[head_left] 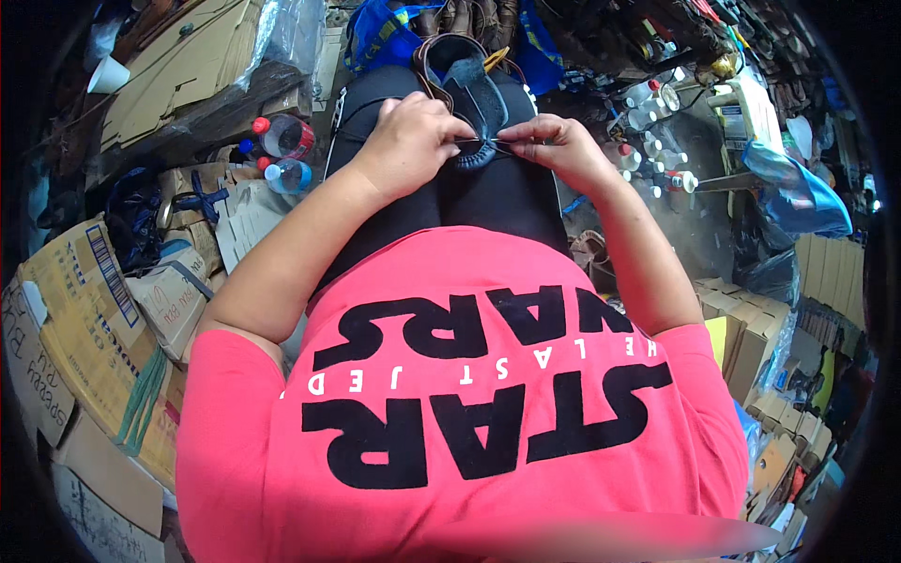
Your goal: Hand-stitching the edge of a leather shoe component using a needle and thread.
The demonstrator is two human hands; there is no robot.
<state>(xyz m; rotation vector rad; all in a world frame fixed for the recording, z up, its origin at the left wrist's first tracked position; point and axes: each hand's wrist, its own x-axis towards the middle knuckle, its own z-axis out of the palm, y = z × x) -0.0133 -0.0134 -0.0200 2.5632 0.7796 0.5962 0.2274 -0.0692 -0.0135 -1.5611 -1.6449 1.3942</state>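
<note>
A dark leather shoe (pixel 486 105) with a brown collar lies across my lap between my knees, its gathered, stitched-looking toe toward me. My left hand (pixel 415 143) is closed in a pinch at the left of the toe, with a thin pale strand at its fingertips. From the right, my right hand (pixel 556 148) pinches another short bit of thin pale strand close to the same spot. Both sets of fingertips are only a little apart over the toe. Whether the strands are thread or needle is too small to tell.
Bottles with red and blue caps (pixel 285 137) stand at left beside flattened cardboard (pixel 188 80). Cardboard boxes (pixel 80 310) crowd the near left. Several clear bottles (pixel 648 117) stand on the right. Beyond my knees is a blue bag (pixel 380 38) near brown shoes (pixel 469 17).
</note>
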